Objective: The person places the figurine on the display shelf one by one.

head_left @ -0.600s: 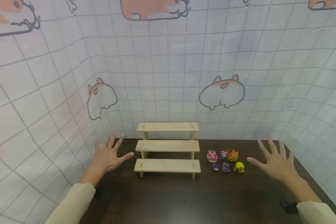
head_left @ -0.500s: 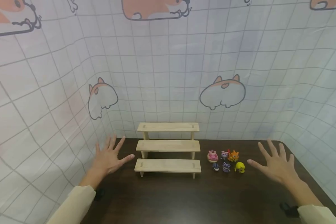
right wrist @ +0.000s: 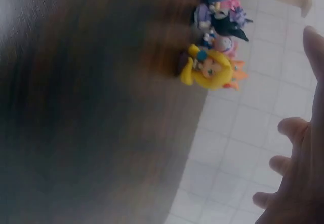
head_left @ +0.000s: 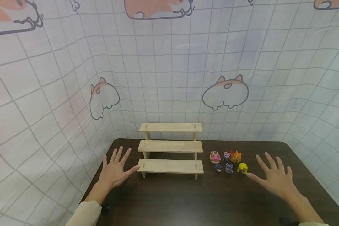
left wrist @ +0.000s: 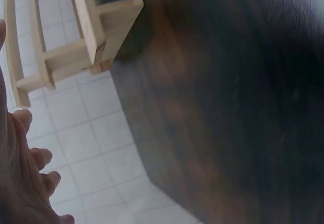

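Observation:
My left hand (head_left: 114, 172) is held with fingers spread, just left of a three-tier wooden stand (head_left: 170, 146); it holds nothing. In the left wrist view the stand's side (left wrist: 66, 57) shows beyond the fingers. To the right of the stand are several small toy figures: a pink one (head_left: 215, 157), an orange one (head_left: 236, 156), a yellow-haired one (head_left: 242, 168), a dark blue one (head_left: 218, 167) and two purple ones. My right hand (head_left: 278, 179), also spread and holding nothing, is nearest the yellow-haired figure (right wrist: 210, 70), apart from it.
A dark wooden table (head_left: 180, 201) bears the stand and figures. A white grid-patterned cloth (head_left: 169, 69) with cartoon corgis hangs behind it and along both sides.
Both hands have come down and nearer in the head view, the left one also slightly right. The stand and figures stay in place; the head view has shifted slightly.

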`<state>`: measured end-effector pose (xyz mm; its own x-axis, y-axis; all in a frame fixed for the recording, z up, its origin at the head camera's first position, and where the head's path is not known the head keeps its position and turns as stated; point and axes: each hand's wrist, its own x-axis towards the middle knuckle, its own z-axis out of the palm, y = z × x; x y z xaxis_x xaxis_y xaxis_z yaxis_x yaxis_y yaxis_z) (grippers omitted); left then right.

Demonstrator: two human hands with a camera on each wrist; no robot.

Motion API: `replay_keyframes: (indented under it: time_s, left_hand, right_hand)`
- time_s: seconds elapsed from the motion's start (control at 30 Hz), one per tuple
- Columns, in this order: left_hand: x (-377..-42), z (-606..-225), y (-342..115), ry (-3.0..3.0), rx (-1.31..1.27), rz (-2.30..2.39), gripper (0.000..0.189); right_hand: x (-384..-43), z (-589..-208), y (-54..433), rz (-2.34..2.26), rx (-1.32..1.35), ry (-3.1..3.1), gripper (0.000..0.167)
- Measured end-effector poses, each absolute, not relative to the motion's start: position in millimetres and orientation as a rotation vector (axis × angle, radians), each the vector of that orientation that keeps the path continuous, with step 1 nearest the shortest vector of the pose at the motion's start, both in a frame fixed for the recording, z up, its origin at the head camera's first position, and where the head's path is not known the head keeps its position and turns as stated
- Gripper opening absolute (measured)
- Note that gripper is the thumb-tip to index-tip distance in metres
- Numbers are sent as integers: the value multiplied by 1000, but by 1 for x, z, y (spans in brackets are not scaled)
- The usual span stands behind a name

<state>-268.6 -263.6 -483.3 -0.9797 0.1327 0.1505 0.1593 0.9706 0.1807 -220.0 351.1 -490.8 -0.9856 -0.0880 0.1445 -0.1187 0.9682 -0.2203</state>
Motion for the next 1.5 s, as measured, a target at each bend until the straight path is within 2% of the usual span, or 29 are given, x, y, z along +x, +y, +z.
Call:
replay_keyframes:
  time_s: [0.3, 0.47, 0.73, 1.03, 1.5]
  left_hand:
    - [-268, -521, -245, -2890, -191, -468, 82]
    - [-270, -535, -233, -2759, -121, -765, 71]
    - [-273, -555, -221, -2563, 113, -1272, 55]
    - [-290, -562, -210, -2292, 281, -1858, 49]
    - [-296, -572, -208, -2017, 396, -2087, 39]
  right_hand:
    - [-224, -514, 339, 529, 208, -2941, 95]
    - [-231, -522, 334, 747, 238, -2932, 93]
    - [-247, -538, 331, 1035, 31, -2906, 91]
    - [-264, -553, 328, 1350, -123, -2852, 85]
    - [-270, -567, 320, 1637, -354, -2654, 76]
